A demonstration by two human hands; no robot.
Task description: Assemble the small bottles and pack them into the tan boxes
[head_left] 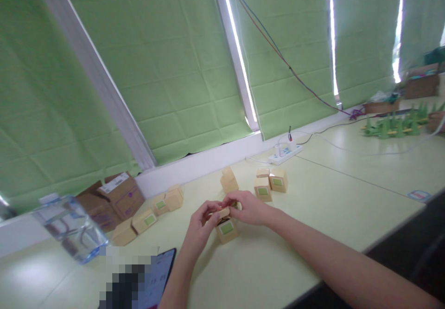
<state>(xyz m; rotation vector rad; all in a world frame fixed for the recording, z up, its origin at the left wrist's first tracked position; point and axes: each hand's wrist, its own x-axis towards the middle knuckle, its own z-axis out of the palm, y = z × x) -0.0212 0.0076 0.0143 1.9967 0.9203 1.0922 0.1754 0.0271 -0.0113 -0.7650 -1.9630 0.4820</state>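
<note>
A small tan cardboard box (227, 229) with a green label stands on the pale table (313, 225) in front of me. My left hand (203, 223) grips its left side and top flap with curled fingers. My right hand (248, 207) pinches the box's top flap from the right. Both hands meet over the box's open top. What lies inside the box is hidden by my fingers.
More tan boxes with green labels (269, 183) stand behind, others (153, 216) lie at the left. A brown carton (120, 195), a clear plastic container (74, 228), a phone (156, 279), a white power strip (285, 153) and green paper items (399, 125) are about.
</note>
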